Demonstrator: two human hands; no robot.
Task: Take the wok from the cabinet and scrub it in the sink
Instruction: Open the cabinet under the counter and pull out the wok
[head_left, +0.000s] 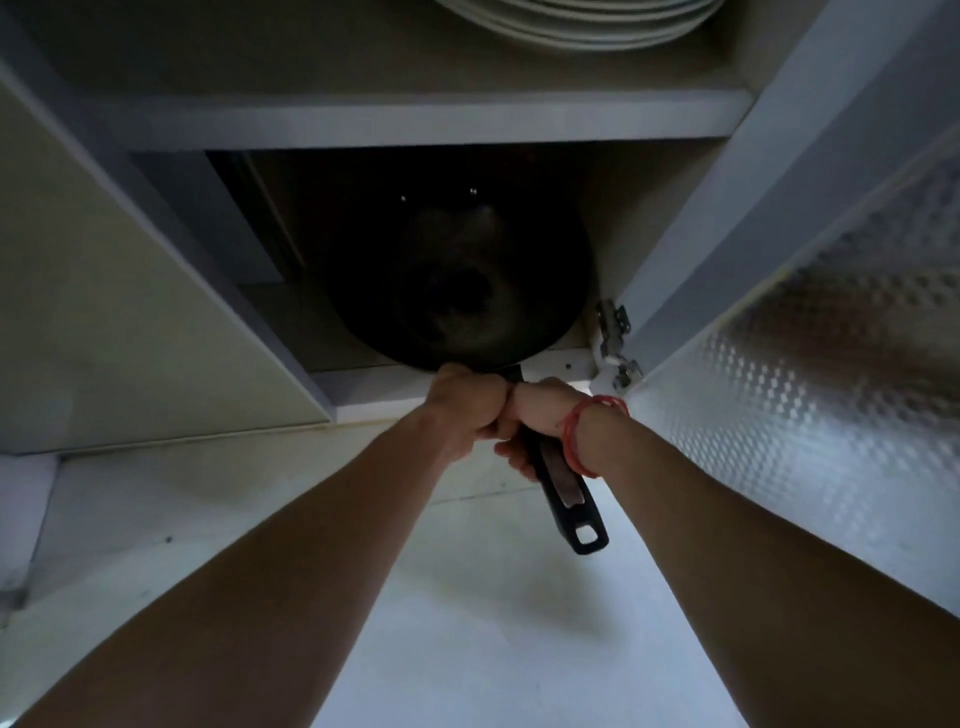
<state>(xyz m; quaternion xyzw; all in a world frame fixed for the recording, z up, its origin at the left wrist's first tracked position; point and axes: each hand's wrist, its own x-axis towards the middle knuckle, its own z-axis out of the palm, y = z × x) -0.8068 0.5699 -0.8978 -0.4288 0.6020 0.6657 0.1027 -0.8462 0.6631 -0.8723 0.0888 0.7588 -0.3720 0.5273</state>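
A dark round wok (457, 280) lies in the lower compartment of the open cabinet (415, 122), its bowl facing me. Its long black handle (569, 499) sticks out over the cabinet's front edge toward me. My left hand (470, 410) is closed around the handle right at the wok's rim. My right hand (540, 423), with a red string on the wrist, grips the handle just behind it, and the two hands touch. The handle's end with its hanging hole is free below my hands.
A stack of pale plates (582, 23) sits on the shelf above the wok. The open cabinet door (831, 364) with a patterned foil lining stands at the right, its metal hinge (615, 338) close to my right hand. A closed door (130, 312) is at the left. White floor (467, 623) lies below.
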